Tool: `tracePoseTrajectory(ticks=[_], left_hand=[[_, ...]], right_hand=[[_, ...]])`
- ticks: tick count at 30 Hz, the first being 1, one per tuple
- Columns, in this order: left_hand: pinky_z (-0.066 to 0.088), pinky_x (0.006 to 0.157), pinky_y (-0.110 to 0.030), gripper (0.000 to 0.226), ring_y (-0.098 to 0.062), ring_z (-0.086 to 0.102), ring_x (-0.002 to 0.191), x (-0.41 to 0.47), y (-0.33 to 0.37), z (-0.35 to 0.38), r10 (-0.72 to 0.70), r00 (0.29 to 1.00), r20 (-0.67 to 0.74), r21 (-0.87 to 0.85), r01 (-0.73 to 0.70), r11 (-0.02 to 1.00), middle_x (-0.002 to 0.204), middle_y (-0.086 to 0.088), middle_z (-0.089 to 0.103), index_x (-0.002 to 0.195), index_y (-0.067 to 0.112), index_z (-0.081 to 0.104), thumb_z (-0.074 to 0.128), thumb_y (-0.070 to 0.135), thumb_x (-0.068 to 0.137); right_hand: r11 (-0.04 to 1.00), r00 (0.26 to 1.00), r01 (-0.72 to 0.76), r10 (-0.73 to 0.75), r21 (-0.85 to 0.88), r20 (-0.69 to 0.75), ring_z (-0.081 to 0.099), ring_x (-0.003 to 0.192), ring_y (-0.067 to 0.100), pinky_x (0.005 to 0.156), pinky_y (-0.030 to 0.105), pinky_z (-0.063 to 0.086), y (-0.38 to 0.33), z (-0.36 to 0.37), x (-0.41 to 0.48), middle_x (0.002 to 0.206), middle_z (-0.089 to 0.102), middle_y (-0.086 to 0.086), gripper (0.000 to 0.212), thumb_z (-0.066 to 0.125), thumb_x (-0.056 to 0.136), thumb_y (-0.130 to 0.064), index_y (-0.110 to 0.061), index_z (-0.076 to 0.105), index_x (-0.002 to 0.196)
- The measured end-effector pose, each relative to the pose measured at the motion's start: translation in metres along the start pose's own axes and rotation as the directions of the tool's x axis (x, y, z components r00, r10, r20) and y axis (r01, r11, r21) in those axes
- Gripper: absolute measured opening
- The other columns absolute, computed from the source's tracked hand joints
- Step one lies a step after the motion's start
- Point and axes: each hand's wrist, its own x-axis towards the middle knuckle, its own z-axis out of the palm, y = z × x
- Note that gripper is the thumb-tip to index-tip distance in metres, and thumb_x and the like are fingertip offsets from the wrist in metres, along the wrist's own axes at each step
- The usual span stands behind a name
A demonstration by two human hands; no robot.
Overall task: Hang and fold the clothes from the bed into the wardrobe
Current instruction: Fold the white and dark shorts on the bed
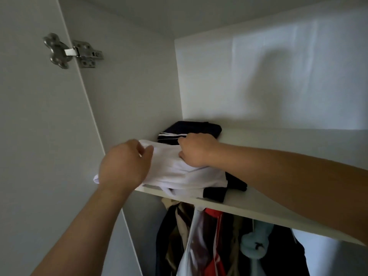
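A folded white garment (187, 176) with a dark trim lies at the front left of the wardrobe's upper shelf (258, 204). My left hand (125, 164) grips its left end, fingers curled over the cloth. My right hand (196, 150) sits on top of the garment with its fingers curled into the fabric. Behind it a folded dark garment with white stripes (191, 129) rests against the shelf's back left corner.
The open wardrobe door (39, 136) with a metal hinge (73, 50) stands at the left. Below the shelf hang several clothes (209, 242), among them red, dark and beige ones, plus a pale blue item (256, 244). The shelf runs on bare to the right.
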Motion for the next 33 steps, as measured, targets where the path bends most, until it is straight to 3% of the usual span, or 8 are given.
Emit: tracePoseTrajectory(ticks=[2,5,8,13,19,23,28,33], left_hand=[[0.045,0.072,-0.032,0.024,-0.022,0.059,0.084,0.013,-0.001,0.014,0.13,0.991,-0.023,-0.058,-0.131,0.99,0.092,0.002,0.066,0.097,0.024,0.065,0.058,0.047,0.091],[0.041,0.104,-0.038,0.054,-0.031,0.055,0.121,0.031,-0.017,0.049,0.058,0.905,0.422,0.015,-0.071,0.997,0.136,-0.008,0.059,0.141,0.022,0.048,0.042,0.054,0.098],[0.03,0.111,-0.039,0.061,-0.027,0.045,0.136,0.031,-0.031,0.077,0.059,0.781,0.621,0.021,-0.093,0.995,0.152,-0.003,0.045,0.15,0.028,0.039,0.022,0.06,0.1],[0.03,0.111,-0.04,0.062,-0.026,0.044,0.136,0.047,-0.03,0.094,0.071,0.771,0.633,0.003,-0.095,0.996,0.153,0.001,0.044,0.148,0.034,0.04,0.019,0.065,0.099],[0.03,0.109,-0.039,0.059,-0.024,0.046,0.134,0.052,-0.036,0.106,0.095,0.785,0.613,-0.053,-0.079,0.995,0.151,0.002,0.046,0.146,0.035,0.043,0.022,0.064,0.099],[0.041,0.098,-0.036,0.05,-0.025,0.059,0.113,0.041,-0.03,0.097,0.142,0.839,0.525,-0.065,-0.127,0.99,0.13,-0.002,0.063,0.131,0.028,0.056,0.026,0.055,0.102],[0.04,0.085,-0.025,0.035,-0.019,0.061,0.108,0.027,0.012,0.064,0.269,0.922,0.278,-0.212,-0.215,0.953,0.127,0.002,0.063,0.132,0.025,0.058,0.052,0.033,0.099],[0.036,0.076,-0.009,0.021,0.005,0.053,0.084,0.001,0.06,0.033,0.478,0.866,0.147,-0.424,-0.381,0.822,0.11,0.02,0.063,0.113,0.033,0.066,0.057,0.037,0.095]], right_hand=[[0.997,0.998,-0.042,0.046,0.066,-0.049,0.052,0.083,0.026,0.05,0.03,0.021,-0.004,-0.009,-0.012,0.11,0.056,0.007,0.039,0.042,0.099,-0.046,-0.016,0.054,0.12],[0.995,0.997,0.032,-0.025,0.091,-0.079,0.057,0.092,0.028,0.053,0.03,0.023,-0.018,-0.008,-0.041,0.109,0.056,0.006,0.051,0.037,0.096,-0.06,-0.019,0.052,0.121],[0.996,0.996,0.076,-0.077,0.044,0.033,0.057,0.097,0.029,0.065,0.035,0.036,-0.03,0.006,-0.067,0.12,0.054,0.008,0.062,0.03,0.094,-0.067,-0.021,0.043,0.134],[0.997,0.993,-0.063,0.058,0.049,0.105,0.055,0.109,0.031,0.081,0.043,0.043,-0.03,0.014,-0.059,0.129,0.05,0.011,0.063,0.029,0.096,-0.065,-0.021,0.038,0.14],[0.99,0.988,-0.114,0.103,0.086,0.118,0.049,0.116,0.033,0.091,0.049,0.041,-0.031,0.026,-0.06,0.13,0.05,0.011,0.063,0.028,0.096,-0.064,-0.02,0.039,0.138],[0.956,0.983,-0.113,0.068,0.271,0.168,0.048,0.127,0.027,0.107,0.046,0.038,-0.02,0.009,-0.068,0.141,0.052,0.009,0.059,0.03,0.101,-0.056,-0.015,0.044,0.142],[0.854,0.952,-0.243,0.302,0.459,-0.058,0.062,0.091,0.021,0.084,0.035,0.049,0.001,-0.021,-0.09,0.099,0.069,0.002,0.034,0.038,0.104,-0.038,-0.019,0.065,0.11],[0.824,0.882,-0.347,0.449,0.447,-0.142,0.063,0.084,0.014,0.083,0.034,0.052,0.018,-0.046,-0.128,0.101,0.07,-0.006,0.027,0.042,0.102,-0.037,-0.029,0.066,0.11]])
